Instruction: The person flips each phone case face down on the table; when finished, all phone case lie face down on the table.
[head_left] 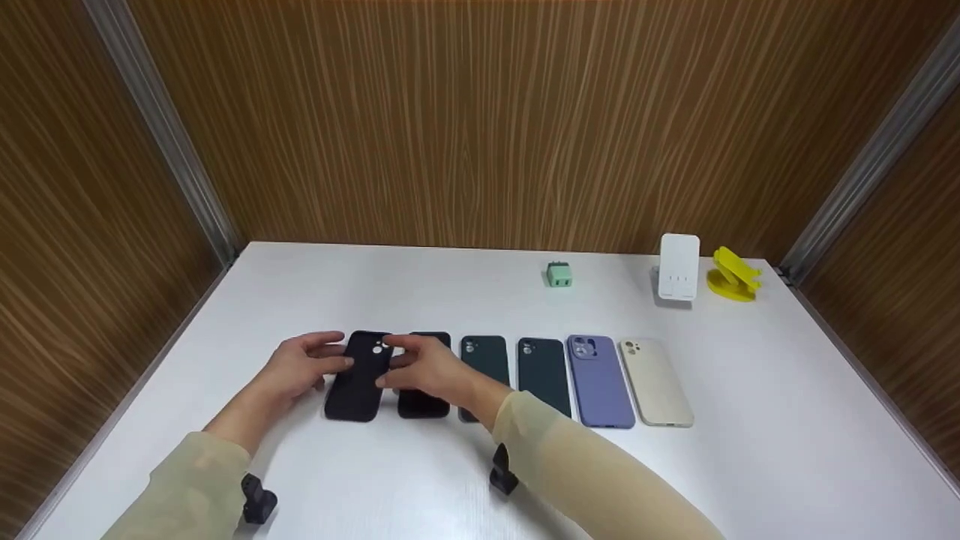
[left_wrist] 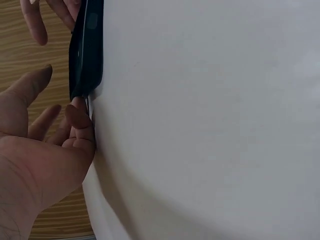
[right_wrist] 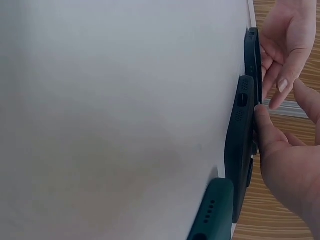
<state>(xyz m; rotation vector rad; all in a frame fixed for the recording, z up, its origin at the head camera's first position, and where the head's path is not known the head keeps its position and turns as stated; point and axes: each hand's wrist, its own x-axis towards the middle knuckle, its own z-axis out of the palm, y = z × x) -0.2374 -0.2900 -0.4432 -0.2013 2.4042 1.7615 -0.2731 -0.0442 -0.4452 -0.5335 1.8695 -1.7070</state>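
A black phone case (head_left: pixel 356 390) with round camera holes lies at the left end of a row of phone-shaped items. My left hand (head_left: pixel 296 366) is at its left side, thumb and fingers apart and loosely bent. In the left wrist view, fingertips of the left hand (left_wrist: pixel 55 155) touch the end of a dark case (left_wrist: pixel 90 55). From the right, my right hand (head_left: pixel 435 369) reaches over a second black case (head_left: pixel 424 406), its fingertips at the first case's right edge. In the right wrist view, the right hand's (right_wrist: pixel 292 170) thumb lies along the dark cases.
Two dark green cases (head_left: pixel 484 352) (head_left: pixel 544 375), a purple one (head_left: pixel 602 390) and a cream one (head_left: pixel 658 386) continue the row rightward. Behind stand a green plug adapter (head_left: pixel 559 274), a white stand (head_left: pixel 679 266) and a yellow stand (head_left: pixel 733 276). Wooden panels (head_left: pixel 465 127) enclose the white table (head_left: pixel 397 292).
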